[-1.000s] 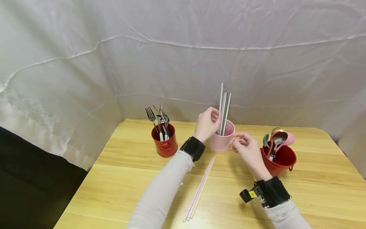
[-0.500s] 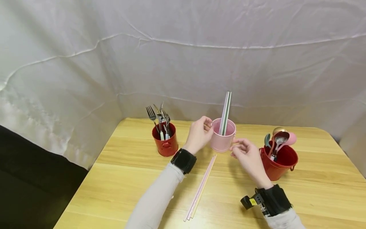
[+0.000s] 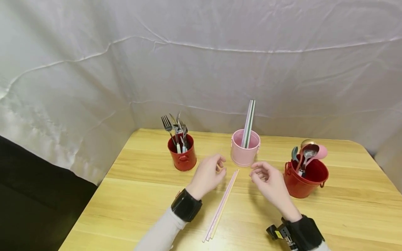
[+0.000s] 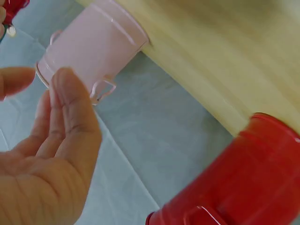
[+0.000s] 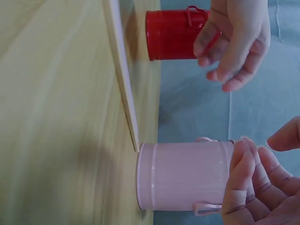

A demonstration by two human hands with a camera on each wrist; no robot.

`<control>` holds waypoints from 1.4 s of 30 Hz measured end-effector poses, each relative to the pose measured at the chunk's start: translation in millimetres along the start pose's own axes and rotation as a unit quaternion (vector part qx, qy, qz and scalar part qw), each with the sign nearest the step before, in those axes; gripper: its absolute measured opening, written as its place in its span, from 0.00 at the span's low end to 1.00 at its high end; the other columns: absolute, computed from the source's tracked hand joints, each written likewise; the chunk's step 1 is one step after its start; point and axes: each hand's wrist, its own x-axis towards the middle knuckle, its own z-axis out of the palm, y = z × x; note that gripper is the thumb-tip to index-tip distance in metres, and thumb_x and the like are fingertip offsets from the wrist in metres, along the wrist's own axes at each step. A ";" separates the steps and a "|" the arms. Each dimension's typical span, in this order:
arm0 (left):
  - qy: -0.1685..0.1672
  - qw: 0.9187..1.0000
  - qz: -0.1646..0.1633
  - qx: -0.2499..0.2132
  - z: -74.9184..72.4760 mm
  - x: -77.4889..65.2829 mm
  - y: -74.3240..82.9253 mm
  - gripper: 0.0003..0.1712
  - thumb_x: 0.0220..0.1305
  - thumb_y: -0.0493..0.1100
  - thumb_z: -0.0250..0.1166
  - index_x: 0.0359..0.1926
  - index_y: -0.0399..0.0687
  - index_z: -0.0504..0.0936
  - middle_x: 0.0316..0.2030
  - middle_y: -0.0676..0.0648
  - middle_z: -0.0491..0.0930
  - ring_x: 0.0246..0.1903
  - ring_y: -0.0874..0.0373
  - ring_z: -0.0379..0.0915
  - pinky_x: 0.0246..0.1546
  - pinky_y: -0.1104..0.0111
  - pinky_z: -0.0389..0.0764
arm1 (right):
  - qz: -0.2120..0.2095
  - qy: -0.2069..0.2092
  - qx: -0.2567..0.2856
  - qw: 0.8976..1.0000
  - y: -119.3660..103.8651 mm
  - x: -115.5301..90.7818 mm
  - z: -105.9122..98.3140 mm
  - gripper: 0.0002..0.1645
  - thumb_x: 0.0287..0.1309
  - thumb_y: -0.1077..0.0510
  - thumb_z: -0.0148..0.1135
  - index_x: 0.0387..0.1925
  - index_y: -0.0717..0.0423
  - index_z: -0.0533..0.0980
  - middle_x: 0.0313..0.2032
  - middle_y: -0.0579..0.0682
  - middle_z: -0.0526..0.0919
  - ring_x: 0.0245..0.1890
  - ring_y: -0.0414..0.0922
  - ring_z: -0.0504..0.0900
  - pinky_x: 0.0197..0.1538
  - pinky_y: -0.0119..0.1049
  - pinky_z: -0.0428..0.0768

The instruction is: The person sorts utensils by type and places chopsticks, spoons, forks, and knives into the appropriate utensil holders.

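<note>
A pink bucket (image 3: 243,157) stands toward the back of the table, with several white and green chopsticks (image 3: 248,123) leaning upright in it. In front of it, pink and yellow chopsticks (image 3: 221,207) lie side by side on the wood. My left hand (image 3: 207,176) hovers to the left of them, fingers loosely bent, holding nothing. On their other side my right hand (image 3: 270,184) is likewise relaxed, thumb and fingers apart. The left wrist view shows the left hand's fingers (image 4: 77,108) with nothing between them, overlapping the bucket.
At the left stands a red bucket (image 3: 183,161) of forks and other metal cutlery (image 3: 178,134). Close beside my right hand is a larger red bucket (image 3: 301,186) holding spoons and ladles (image 3: 309,153). Grey cloth (image 3: 201,76) hangs behind the table's back edge.
My left hand has let go of a pale chopstick in the pink bucket and drawn back toward me, down and left. The right hand has come slightly nearer, away from the bucket.
</note>
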 end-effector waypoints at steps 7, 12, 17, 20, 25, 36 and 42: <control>-0.054 0.997 -0.017 0.050 -1.2 -30.9 2.8 0.14 0.56 0.41 0.63 0.44 0.44 0.77 0.29 0.53 0.76 0.27 0.63 0.71 0.28 0.72 0.74 | -0.002 -0.034 -0.020 0.999 -2.8 -3.9 1.3 0.08 0.55 0.67 0.58 0.38 0.59 0.76 0.30 0.51 0.82 0.29 0.42 0.79 0.34 0.33 0.79; -0.077 0.994 -0.018 0.070 2.7 -43.9 4.9 0.13 0.55 0.41 0.63 0.42 0.44 0.78 0.28 0.53 0.76 0.26 0.63 0.70 0.28 0.70 0.74 | 0.009 -0.072 -0.048 0.996 -8.4 -7.4 0.1 0.07 0.54 0.65 0.58 0.37 0.56 0.76 0.29 0.48 0.81 0.28 0.40 0.78 0.34 0.36 0.78; -0.110 0.990 -0.024 0.090 4.9 -48.8 7.3 0.12 0.52 0.41 0.64 0.40 0.44 0.78 0.25 0.55 0.73 0.25 0.62 0.69 0.26 0.70 0.73 | 0.009 -0.088 -0.047 0.995 -12.7 -8.0 -0.7 0.07 0.54 0.64 0.59 0.37 0.57 0.76 0.28 0.48 0.81 0.27 0.40 0.77 0.33 0.36 0.77; -0.133 0.986 -0.029 0.097 7.0 -51.3 7.6 0.13 0.51 0.41 0.65 0.39 0.44 0.78 0.24 0.56 0.71 0.25 0.63 0.68 0.27 0.70 0.73 | 0.004 -0.095 -0.037 0.995 -12.2 -7.9 0.5 0.07 0.54 0.64 0.59 0.37 0.59 0.77 0.28 0.49 0.81 0.27 0.40 0.77 0.33 0.35 0.78; -0.144 0.984 -0.032 0.100 11.1 -54.6 8.8 0.12 0.50 0.40 0.66 0.38 0.44 0.78 0.24 0.56 0.71 0.26 0.62 0.69 0.27 0.69 0.73 | -0.002 -0.106 -0.030 0.994 -7.9 -7.9 4.4 0.07 0.55 0.65 0.59 0.37 0.59 0.76 0.28 0.49 0.81 0.27 0.40 0.78 0.33 0.34 0.78; -0.167 0.979 -0.049 0.109 17.2 -57.6 9.9 0.13 0.48 0.37 0.66 0.38 0.44 0.77 0.25 0.54 0.71 0.26 0.60 0.69 0.25 0.67 0.72 | 0.014 -0.114 -0.029 0.993 -5.2 -9.2 4.3 0.08 0.56 0.63 0.59 0.38 0.60 0.76 0.29 0.49 0.81 0.27 0.40 0.78 0.34 0.35 0.78; -0.160 0.979 -0.057 0.114 18.3 -58.4 12.3 0.13 0.47 0.36 0.67 0.36 0.44 0.77 0.24 0.54 0.70 0.25 0.61 0.67 0.23 0.69 0.71 | 0.013 -0.116 -0.028 0.993 -4.4 -8.5 5.5 0.07 0.55 0.63 0.59 0.38 0.60 0.76 0.28 0.48 0.81 0.27 0.40 0.78 0.34 0.35 0.78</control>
